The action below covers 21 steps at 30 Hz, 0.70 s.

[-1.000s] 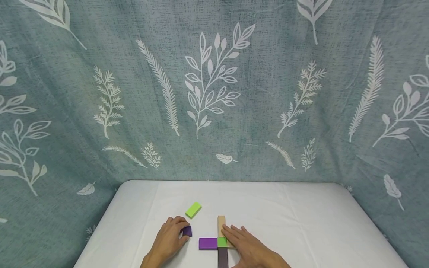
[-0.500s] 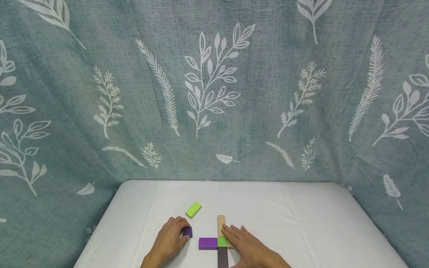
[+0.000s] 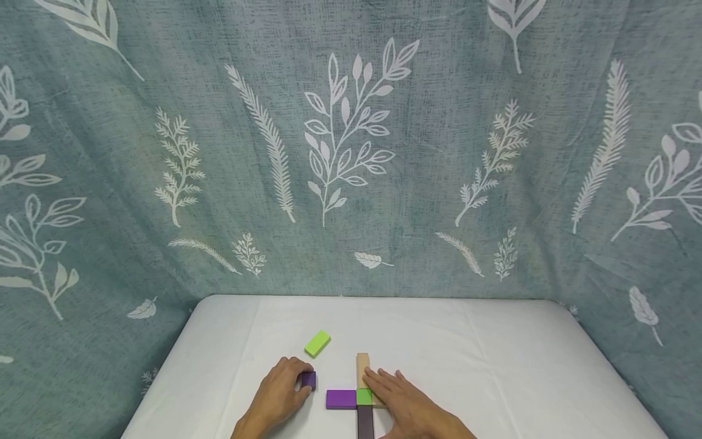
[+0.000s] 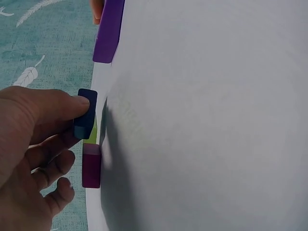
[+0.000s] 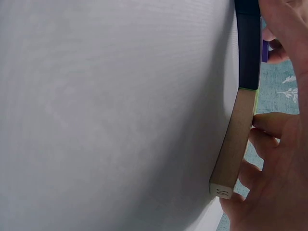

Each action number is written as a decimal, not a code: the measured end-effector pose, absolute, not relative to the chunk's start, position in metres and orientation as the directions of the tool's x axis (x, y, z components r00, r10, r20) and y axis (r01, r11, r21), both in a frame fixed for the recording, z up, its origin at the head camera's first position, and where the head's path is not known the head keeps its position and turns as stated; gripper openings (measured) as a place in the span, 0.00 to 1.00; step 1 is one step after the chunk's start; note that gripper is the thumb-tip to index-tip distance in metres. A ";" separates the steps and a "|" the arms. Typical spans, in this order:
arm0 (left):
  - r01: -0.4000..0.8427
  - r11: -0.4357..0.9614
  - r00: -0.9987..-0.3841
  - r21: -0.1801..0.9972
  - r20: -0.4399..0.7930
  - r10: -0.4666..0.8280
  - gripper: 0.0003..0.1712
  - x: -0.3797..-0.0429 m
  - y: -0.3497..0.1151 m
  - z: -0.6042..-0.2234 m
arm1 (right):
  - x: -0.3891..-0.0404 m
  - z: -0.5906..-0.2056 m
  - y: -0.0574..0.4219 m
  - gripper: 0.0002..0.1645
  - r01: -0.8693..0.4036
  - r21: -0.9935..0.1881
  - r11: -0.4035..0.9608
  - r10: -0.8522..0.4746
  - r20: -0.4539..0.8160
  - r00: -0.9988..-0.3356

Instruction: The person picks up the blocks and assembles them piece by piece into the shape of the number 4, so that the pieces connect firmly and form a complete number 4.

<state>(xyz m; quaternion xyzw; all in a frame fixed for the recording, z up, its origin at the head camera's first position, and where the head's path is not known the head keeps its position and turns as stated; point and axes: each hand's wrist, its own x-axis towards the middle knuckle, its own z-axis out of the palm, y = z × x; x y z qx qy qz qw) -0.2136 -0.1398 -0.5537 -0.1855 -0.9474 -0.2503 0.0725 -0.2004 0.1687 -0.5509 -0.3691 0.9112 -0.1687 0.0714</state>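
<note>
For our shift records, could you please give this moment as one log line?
left hand: pinches dark purple block | right hand: covers right part of block cross | lime block: lies apart, beyond dark purple block

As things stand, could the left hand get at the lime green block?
Probably yes: in the head view, the lime green block lies just past the left hand, with nothing showing between them. That hand pinches a dark block, so it would likely need to release that first.

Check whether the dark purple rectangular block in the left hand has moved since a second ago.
Yes, slightly: the dark purple rectangular block in the left hand sits lower and slightly further right in the head view, judged against the lime-green rectangular block.
</note>
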 end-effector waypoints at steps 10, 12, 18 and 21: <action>0.436 0.769 -0.899 0.468 0.252 0.357 0.17 -0.211 -0.137 -0.553 | -0.201 -0.551 0.169 0.71 -0.638 -0.373 0.674 -0.693 -0.020 -0.721; 0.450 0.760 -0.893 0.469 0.254 0.372 0.17 -0.210 -0.136 -0.553 | -0.201 -0.551 0.170 0.71 -0.632 -0.373 0.679 -0.689 -0.028 -0.724; 0.476 0.745 -0.879 0.468 0.260 0.399 0.17 -0.207 -0.131 -0.554 | -0.201 -0.550 0.170 0.71 -0.626 -0.374 0.685 -0.685 -0.037 -0.727; 0.483 0.743 -0.876 0.463 0.265 0.403 0.17 -0.206 -0.130 -0.555 | -0.200 -0.551 0.170 0.71 -0.632 -0.372 0.680 -0.688 -0.024 -0.725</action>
